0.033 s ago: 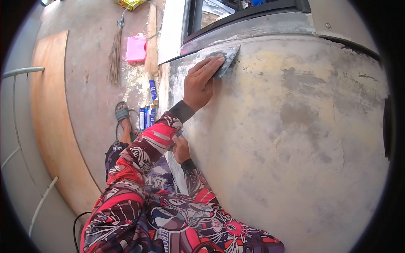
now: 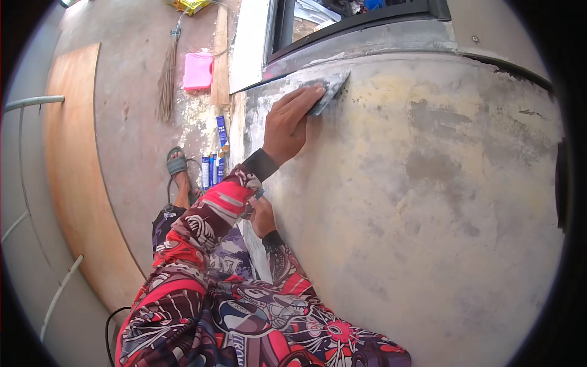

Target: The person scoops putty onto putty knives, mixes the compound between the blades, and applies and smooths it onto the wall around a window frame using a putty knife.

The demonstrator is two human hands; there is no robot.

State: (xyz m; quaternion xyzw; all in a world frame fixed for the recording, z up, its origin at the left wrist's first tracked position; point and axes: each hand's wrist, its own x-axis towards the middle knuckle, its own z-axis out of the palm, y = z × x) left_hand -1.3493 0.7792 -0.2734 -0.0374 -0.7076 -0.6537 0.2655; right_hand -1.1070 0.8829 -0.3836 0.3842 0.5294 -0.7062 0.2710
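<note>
My left hand [image 2: 286,127] reaches up to the patchy plastered wall [image 2: 391,208]. Its fingers press a flat grey scraper blade [image 2: 332,93] against the surface, just below the dark window frame [image 2: 361,32]. The blade is tilted, with one corner pointing to the upper right. Lower down, close to my body, my right hand [image 2: 263,219] is closed with the thumb upward. A small blue bit of something shows above its thumb, and the rest is hidden behind my left sleeve [image 2: 214,208].
Several blue tubes [image 2: 205,171] stand on the floor at left, near a sandalled foot [image 2: 177,164]. Beyond them lie a pink plastic item [image 2: 197,70], a twig broom [image 2: 167,85] and a wood strip [image 2: 219,61]. A long wooden board [image 2: 79,153] lies along the far left.
My left hand and the scraper have shifted very slightly down along the wall. My right hand has stayed almost in place.
</note>
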